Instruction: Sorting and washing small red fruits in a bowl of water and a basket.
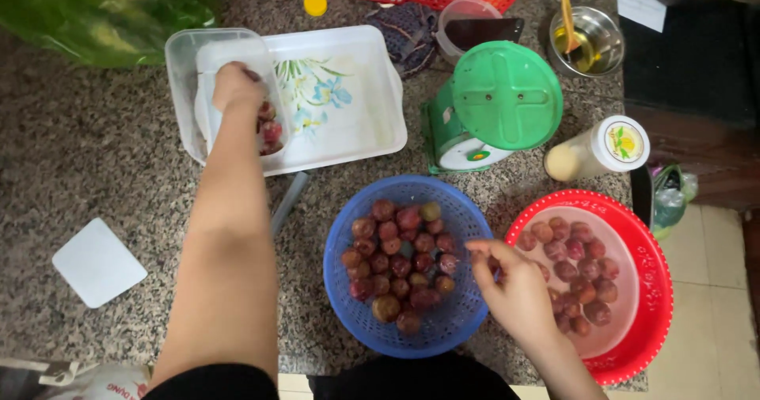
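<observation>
sorting small reddish plums (400,261) from a blue basket (348,226) on your speckled counter (103,155).
your right hand (514,289), fingers loosely apart, hovers at the basket's right rim beside a red basket (653,257) of more plums; farther off, your left hand (236,87) closes on something in a clear tub (180,91), what exactly you cannot tell. the fruit looks firm, smooth, light and bruisable: pinch each round its middle.
</observation>
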